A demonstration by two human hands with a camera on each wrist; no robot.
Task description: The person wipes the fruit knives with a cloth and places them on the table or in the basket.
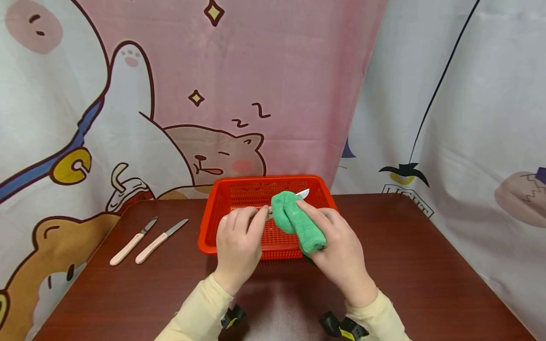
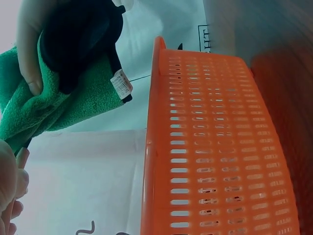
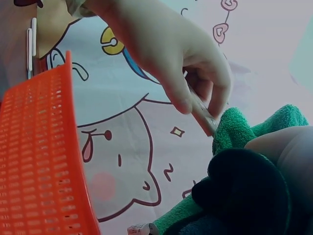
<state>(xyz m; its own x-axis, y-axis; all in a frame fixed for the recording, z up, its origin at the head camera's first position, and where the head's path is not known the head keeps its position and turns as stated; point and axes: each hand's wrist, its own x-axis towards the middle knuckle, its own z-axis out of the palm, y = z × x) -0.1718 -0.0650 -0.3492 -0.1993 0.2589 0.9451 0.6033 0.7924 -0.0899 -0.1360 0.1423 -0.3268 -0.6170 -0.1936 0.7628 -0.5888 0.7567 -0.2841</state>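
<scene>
Knife [image 1: 303, 193] in front of me, held above the red basket [image 1: 273, 179] that sits against the far edge of the table [image 1: 409, 265]; only its blade tip shows past the folds. My left hand [image 1: 241, 241] pinches the handle between thumb and curled fingers, while my right hand [image 1: 341, 251] grasps the green cloth [image 1: 294, 215] wrapped about the blade.

If the wrap slips or I press too hard along the edge, I judge it could cut through to my fingers. A loose pinch could let the handle twist, and then the knife might drop into the basket.

The cloth is thick, fuzzy and bunched in soft rolls. The basket looks like glossy plastic, slotted all over, with rounded corners. Toward the table's left edge lie one spare knife [image 1: 132, 243] and another spare knife [image 1: 155, 244], both slim, with smooth pale handles and short metal blades.
</scene>
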